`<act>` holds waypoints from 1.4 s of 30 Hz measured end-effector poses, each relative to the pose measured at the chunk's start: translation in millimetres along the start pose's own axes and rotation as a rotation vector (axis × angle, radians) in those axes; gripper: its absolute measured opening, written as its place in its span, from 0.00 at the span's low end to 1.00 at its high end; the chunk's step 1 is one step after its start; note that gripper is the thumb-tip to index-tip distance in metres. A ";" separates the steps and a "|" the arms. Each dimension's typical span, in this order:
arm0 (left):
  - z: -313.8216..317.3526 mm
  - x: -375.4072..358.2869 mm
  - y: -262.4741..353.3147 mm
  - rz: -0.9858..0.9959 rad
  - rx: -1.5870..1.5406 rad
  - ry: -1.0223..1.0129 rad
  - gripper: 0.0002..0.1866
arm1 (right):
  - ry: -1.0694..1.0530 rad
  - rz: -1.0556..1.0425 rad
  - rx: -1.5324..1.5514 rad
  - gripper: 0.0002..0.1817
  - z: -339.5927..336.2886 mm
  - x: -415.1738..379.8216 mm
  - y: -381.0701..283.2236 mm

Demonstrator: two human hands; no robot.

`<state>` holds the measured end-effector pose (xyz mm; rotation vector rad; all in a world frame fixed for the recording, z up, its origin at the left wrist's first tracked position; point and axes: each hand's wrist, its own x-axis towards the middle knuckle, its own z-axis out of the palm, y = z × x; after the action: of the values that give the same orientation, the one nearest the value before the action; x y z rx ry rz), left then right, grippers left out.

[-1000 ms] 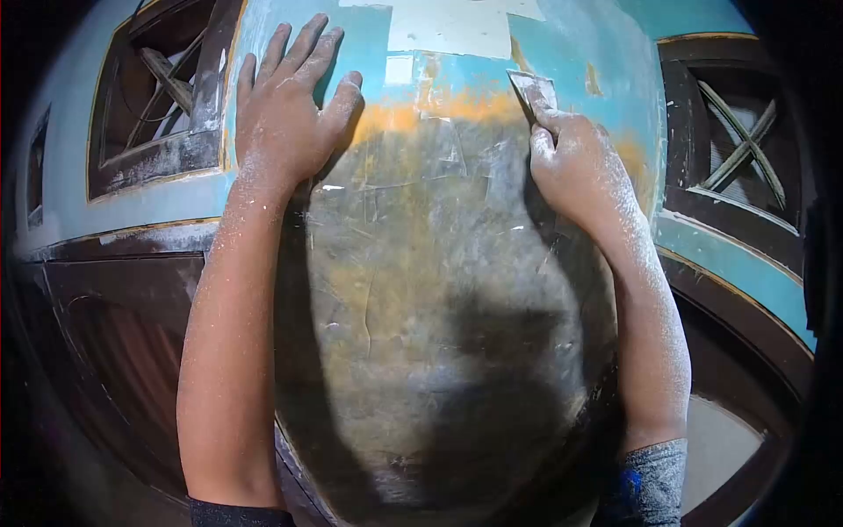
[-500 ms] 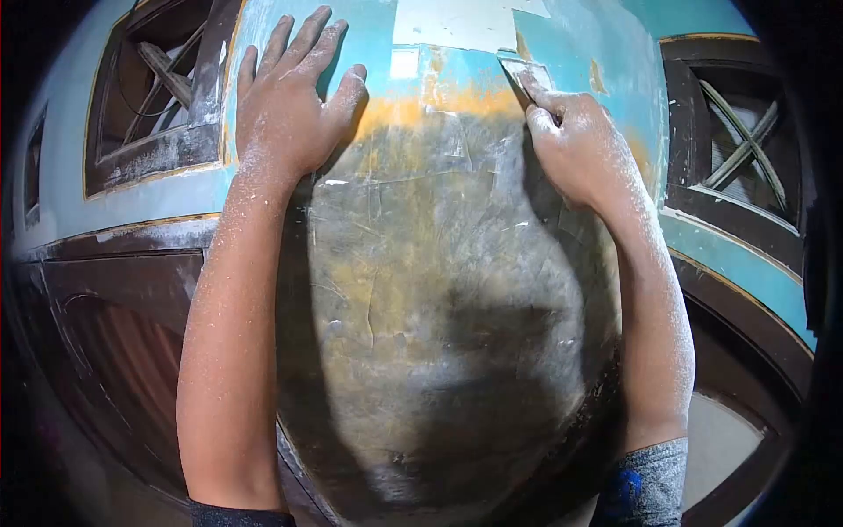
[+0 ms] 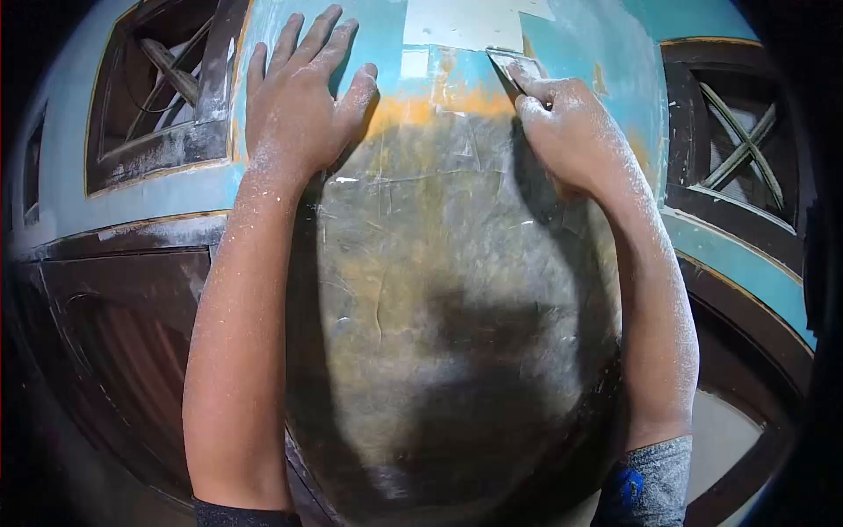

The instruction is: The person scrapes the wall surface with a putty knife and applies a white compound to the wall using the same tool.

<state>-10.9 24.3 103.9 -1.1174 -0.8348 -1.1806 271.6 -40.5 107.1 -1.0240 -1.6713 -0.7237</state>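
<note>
**A:** What was the left hand (image 3: pixel 299 110) doing up at eleven o'clock?

**B:** It lay flat on the wall (image 3: pixel 439 290), palm down, fingers spread wide across the turquoise paint (image 3: pixel 378 35). It gripped nothing. I'd judge it was there to brace the body, so that the other arm could push hard without the person slipping.

**A:** And the right hand (image 3: pixel 571 132)?

**B:** It sat at about one o'clock, closed on a small flat scraper blade (image 3: pixel 514 66). The forefinger ran along the back of the blade and pressed it against the surface, with the other fingers curled tight round what I took to be the handle, though the hand hid it, so I cannot be sure of its shape.

**A:** Where did the blade meet the wall?

**B:** Right at the border, at twelve o'clock, where the bare grey patch ended and an orange band (image 3: pixel 430 110) gave way to turquoise. Just above it was a pale patch (image 3: pixel 457 22). The low angle of the blade suited getting under a paint edge.

**A:** Anything else around?

**B:** Dark wooden window frames at ten (image 3: pixel 158 88) and two o'clock (image 3: pixel 729 132), and white dust over both forearms, consistent with dry scraping.
</note>
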 end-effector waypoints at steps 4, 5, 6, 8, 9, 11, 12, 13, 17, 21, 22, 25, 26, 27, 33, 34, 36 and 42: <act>0.2 0.0 -1.3 0.006 0.004 0.020 0.30 | -0.160 0.135 0.021 0.20 -24.2 -1.6 -31.4; -0.7 0.0 -0.1 0.008 0.007 0.015 0.30 | -0.240 0.195 0.023 0.21 -25.3 0.2 -32.9; -2.2 0.5 1.0 -0.012 -0.015 -0.002 0.30 | -0.254 0.239 0.063 0.22 -24.1 2.9 -34.6; -3.3 0.0 2.4 -0.013 -0.021 -0.001 0.30 | -0.094 0.063 0.025 0.20 -7.8 -1.9 -22.7; -2.9 0.5 2.5 -0.015 -0.029 0.002 0.30 | 0.070 -0.113 -0.015 0.19 3.4 -2.7 -13.2; -1.2 -1.8 4.6 -0.043 -0.026 0.001 0.30 | 0.239 -0.328 -0.178 0.19 1.1 1.1 -20.6; -1.9 -1.7 5.1 -0.046 -0.025 -0.006 0.30 | -0.037 -0.051 -0.098 0.20 -17.0 1.8 -40.6; -2.7 -1.2 5.9 -0.050 -0.024 -0.012 0.30 | -0.311 0.227 -0.017 0.22 -27.9 2.0 -54.4; -1.9 -2.6 6.6 -0.054 -0.017 -0.012 0.30 | 0.191 -0.305 -0.262 0.20 17.2 1.6 -12.1; -2.4 -1.4 5.9 -0.051 -0.017 -0.019 0.30 | -0.195 0.097 -0.121 0.23 -7.0 9.5 -38.5; -2.9 -1.4 4.9 -0.047 -0.013 -0.020 0.30 | -0.255 0.127 -0.065 0.24 -20.5 1.2 -54.0; -3.4 -1.0 4.1 -0.046 -0.043 -0.024 0.31 | 0.145 -0.247 -0.177 0.26 16.0 6.2 -17.8; -2.2 -0.4 4.3 -0.046 -0.026 -0.032 0.33 | 0.145 -0.244 -0.178 0.26 8.5 5.7 -28.1; -1.3 -1.2 4.9 -0.044 -0.031 -0.036 0.33 | -0.007 -0.120 -0.134 0.26 -3.0 5.3 -40.5; -6.1 -3.3 1.3 -0.009 -0.027 -0.066 0.35 | -0.156 -0.013 -0.125 0.27 -9.2 3.6 -56.3; -6.6 -4.2 1.6 0.004 0.015 -0.075 0.37 | -0.205 0.063 -0.083 0.28 -15.7 2.3 -65.3; -8.1 -6.4 1.3 0.015 0.002 -0.077 0.37 | -0.223 0.089 -0.042 0.28 -13.4 5.2 -61.0; -11.3 -10.2 -2.8 0.030 0.005 -0.102 0.39 | -0.183 0.079 -0.030 0.24 -3.9 2.8 -58.4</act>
<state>-16.5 16.2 91.9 -1.1903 -0.8949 -1.1038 221.1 -69.9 111.7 -1.2010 -1.7692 -0.6194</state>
